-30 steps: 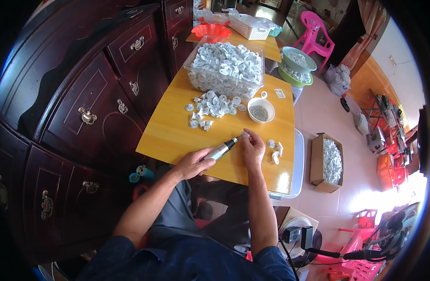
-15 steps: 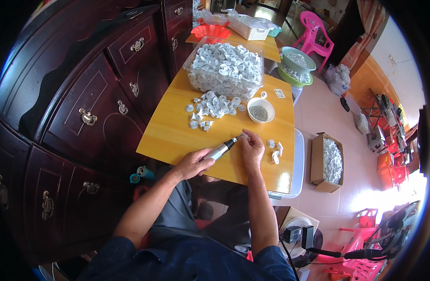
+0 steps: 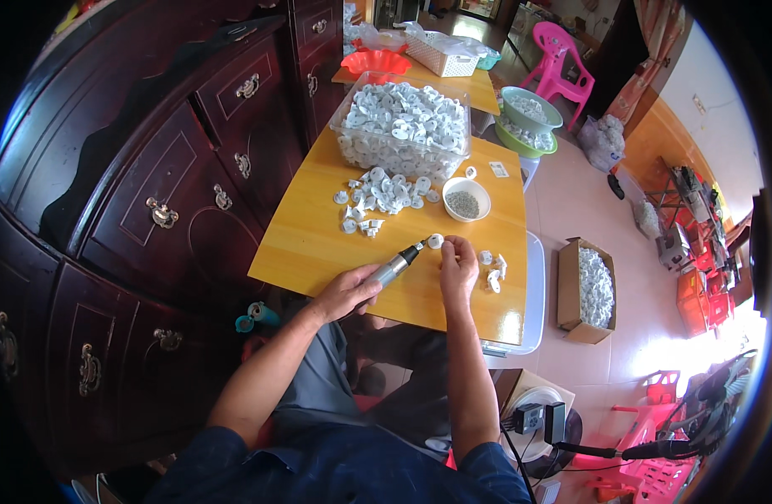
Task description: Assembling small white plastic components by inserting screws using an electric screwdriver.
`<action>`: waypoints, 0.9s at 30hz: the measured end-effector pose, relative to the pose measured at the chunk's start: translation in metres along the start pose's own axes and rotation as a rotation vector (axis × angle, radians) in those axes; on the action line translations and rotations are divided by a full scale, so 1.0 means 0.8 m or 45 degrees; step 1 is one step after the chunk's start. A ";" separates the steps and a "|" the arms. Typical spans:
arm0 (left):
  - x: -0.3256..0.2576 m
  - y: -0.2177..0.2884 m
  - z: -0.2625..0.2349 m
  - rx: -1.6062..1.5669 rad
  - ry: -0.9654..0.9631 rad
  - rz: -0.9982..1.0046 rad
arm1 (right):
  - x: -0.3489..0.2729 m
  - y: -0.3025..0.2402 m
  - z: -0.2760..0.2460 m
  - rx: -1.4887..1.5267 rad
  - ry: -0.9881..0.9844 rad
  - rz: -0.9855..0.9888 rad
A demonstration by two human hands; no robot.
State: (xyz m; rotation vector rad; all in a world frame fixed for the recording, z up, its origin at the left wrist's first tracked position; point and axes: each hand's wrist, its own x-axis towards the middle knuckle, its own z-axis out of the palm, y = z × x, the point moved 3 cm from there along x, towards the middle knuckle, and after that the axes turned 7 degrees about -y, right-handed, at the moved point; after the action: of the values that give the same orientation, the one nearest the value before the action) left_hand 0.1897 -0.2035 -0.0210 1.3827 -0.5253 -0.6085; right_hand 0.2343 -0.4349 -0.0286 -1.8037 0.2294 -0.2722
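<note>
My left hand (image 3: 350,291) is wrapped round a silver electric screwdriver (image 3: 390,271), whose black nose points up and right. Just past its tip is a small round white plastic part (image 3: 436,241). The fingertips of my right hand (image 3: 460,267) are closed at that part's right edge. Beyond my hands, a pile of similar white parts (image 3: 388,191) lies on the yellow wooden table (image 3: 306,239). To its right stands a white bowl (image 3: 483,191) holding small grey metal pieces, too small to tell exactly. A few more white parts (image 3: 494,280) lie right of my right hand.
A clear plastic bin (image 3: 352,149) heaped with white parts stands at the table's far side. Dark wooden cabinets (image 3: 151,168) line the left. On the floor to the right is a cardboard box (image 3: 568,290) of white parts. Basins (image 3: 554,118) and a pink chair (image 3: 562,63) stand farther back.
The screwdriver's tip has drawn back slightly from the white part, which now shows more fully. My right hand has shifted a little to the right.
</note>
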 end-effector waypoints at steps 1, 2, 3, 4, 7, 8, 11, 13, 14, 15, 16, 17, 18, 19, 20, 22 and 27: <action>-0.001 0.001 0.001 -0.010 0.003 -0.006 | -0.002 -0.003 0.001 0.000 0.001 0.000; -0.001 0.002 0.001 -0.020 0.007 -0.013 | -0.004 -0.001 0.007 0.320 -0.117 0.152; -0.002 0.002 0.000 -0.017 0.008 -0.011 | -0.007 -0.005 0.016 0.642 -0.237 0.301; -0.003 0.001 -0.001 -0.017 0.001 -0.012 | -0.009 -0.009 0.022 0.680 -0.229 0.338; -0.004 0.004 -0.002 -0.021 -0.003 -0.017 | -0.012 -0.021 0.029 0.947 -0.249 0.392; -0.005 0.005 -0.002 -0.029 -0.001 -0.024 | -0.010 -0.017 0.032 0.948 -0.251 0.389; -0.002 0.007 0.001 -0.006 -0.052 -0.013 | -0.001 0.000 0.032 0.965 -0.301 0.315; -0.002 0.006 0.000 -0.001 -0.047 -0.016 | 0.000 0.005 0.036 1.108 -0.302 0.350; -0.002 0.006 0.000 0.001 -0.045 -0.017 | 0.001 0.007 0.035 1.110 -0.302 0.349; -0.003 0.006 -0.001 0.003 -0.044 -0.021 | 0.000 0.007 0.035 1.126 -0.340 0.339; -0.003 0.006 -0.001 0.006 -0.046 -0.018 | 0.000 0.006 0.034 1.141 -0.377 0.328; -0.004 0.007 -0.002 0.009 -0.048 -0.016 | 0.001 0.006 0.033 1.145 -0.376 0.329; -0.004 0.007 -0.002 0.011 -0.051 -0.018 | 0.003 0.005 0.030 1.144 -0.391 0.299; -0.004 0.007 -0.001 0.011 -0.061 -0.013 | 0.005 0.003 0.027 1.143 -0.407 0.267; -0.004 0.007 -0.001 0.011 -0.070 -0.009 | 0.007 0.003 0.025 1.146 -0.403 0.266; -0.003 0.004 -0.001 0.005 -0.070 -0.005 | 0.008 0.001 0.022 1.193 -0.371 0.286; -0.003 0.007 0.000 0.001 -0.070 0.004 | 0.010 -0.003 0.020 1.164 -0.341 0.282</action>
State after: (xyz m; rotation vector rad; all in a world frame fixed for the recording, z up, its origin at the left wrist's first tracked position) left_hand 0.1880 -0.2014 -0.0155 1.3685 -0.5718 -0.6451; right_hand 0.2469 -0.4220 -0.0295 -0.8829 0.0847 0.0363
